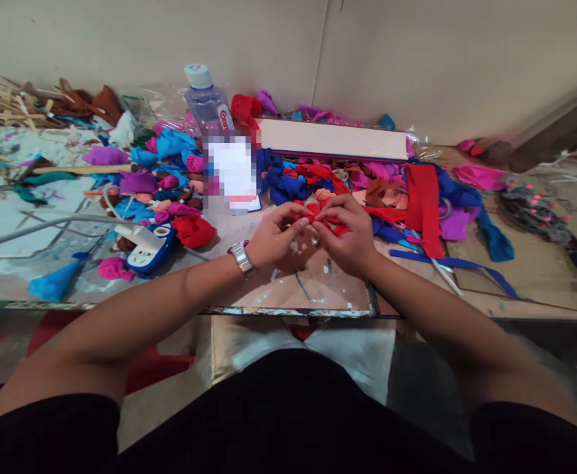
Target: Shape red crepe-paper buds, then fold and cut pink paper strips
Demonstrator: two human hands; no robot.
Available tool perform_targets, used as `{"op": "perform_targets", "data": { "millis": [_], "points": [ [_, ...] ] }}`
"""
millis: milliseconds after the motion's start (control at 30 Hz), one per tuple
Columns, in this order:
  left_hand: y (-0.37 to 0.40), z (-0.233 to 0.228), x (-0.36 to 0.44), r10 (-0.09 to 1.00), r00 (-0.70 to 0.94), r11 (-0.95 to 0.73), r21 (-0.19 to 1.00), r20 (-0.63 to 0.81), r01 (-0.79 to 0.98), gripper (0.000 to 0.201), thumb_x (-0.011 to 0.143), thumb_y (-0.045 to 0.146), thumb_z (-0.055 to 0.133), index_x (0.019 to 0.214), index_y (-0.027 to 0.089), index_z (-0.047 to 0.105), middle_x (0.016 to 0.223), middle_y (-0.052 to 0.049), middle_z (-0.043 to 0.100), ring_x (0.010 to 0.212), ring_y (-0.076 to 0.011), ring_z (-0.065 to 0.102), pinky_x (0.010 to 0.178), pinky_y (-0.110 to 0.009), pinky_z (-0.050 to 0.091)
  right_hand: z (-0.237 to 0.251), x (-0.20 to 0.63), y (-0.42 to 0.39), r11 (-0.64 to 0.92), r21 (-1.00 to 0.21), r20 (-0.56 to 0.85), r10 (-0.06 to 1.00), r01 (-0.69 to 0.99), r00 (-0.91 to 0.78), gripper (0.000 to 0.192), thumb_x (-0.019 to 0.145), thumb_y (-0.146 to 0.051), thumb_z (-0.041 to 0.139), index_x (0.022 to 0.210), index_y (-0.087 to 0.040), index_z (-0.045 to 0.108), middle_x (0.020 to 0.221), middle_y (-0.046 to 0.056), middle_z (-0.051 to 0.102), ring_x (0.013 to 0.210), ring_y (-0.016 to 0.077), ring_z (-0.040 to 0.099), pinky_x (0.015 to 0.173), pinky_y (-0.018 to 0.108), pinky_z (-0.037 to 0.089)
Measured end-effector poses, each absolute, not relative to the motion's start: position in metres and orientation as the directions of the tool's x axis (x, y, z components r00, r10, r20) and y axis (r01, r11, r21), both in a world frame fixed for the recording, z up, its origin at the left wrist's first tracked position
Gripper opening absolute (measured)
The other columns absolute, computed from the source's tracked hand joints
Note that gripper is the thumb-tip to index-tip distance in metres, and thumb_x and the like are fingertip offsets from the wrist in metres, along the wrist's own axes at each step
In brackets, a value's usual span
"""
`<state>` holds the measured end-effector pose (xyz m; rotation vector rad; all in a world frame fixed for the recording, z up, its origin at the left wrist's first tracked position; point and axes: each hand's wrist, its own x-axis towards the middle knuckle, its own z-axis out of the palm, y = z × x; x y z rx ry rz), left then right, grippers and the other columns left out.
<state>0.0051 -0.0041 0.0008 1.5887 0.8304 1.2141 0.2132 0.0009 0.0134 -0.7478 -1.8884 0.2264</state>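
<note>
Plain beige wall (392, 59) rises behind a paint-flecked tabletop (249, 289) heaped with crumpled crepe-like scraps in red, blue, pink and purple. Near the middle of the front half, the left hand (274, 237) and right hand (352, 238) meet, and each grip, thumb against fingers, pinches a small red scrap (313, 216) held between the fingertips. A metal wristwatch (242, 257) circles the left wrist. Beyond the hands, a phone (234, 174) with a blurred screen stands before a white-capped plastic bottle (204, 102); a long pale box (332, 139) lies right of them. To the left sits a blue-and-white power strip (149, 252) with a plug in it; to the right, a wide red strip (423, 207) drapes over the heap.
</note>
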Motion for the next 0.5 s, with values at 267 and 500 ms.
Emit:
{"op": "perform_targets", "data": {
  "millis": [267,500],
  "points": [
    [-0.0026,0.0009,0.0028,0.897,0.288,-0.356,0.934,0.337,0.016,0.042,0.094,0.06,0.075,0.106,0.019,0.076,0.099,-0.006,0.076,0.073,-0.0121,0.065,0.067,-0.026,0.055,0.0106,0.2129,0.0031,0.747,-0.535,0.701,0.653,0.394,-0.286,0.014,0.097,-0.039,0.076,0.092,-0.026,0.073,0.1,0.005,0.067,0.101,0.0259,0.067,0.097,0.049,0.055],
    [-0.0013,0.0029,0.0005,0.884,0.279,-0.403,0.914,0.374,0.052,0.04,0.096,0.059,0.073,0.108,0.023,0.084,0.102,-0.007,0.079,0.071,-0.0127,0.066,0.07,-0.029,0.056,0.0125,0.2121,0.003,0.746,-0.555,0.709,0.656,0.367,-0.261,0.021,0.094,-0.042,0.081,0.096,-0.024,0.07,0.101,0.006,0.068,0.103,0.026,0.067,0.099,0.047,0.054]
  ]
}}
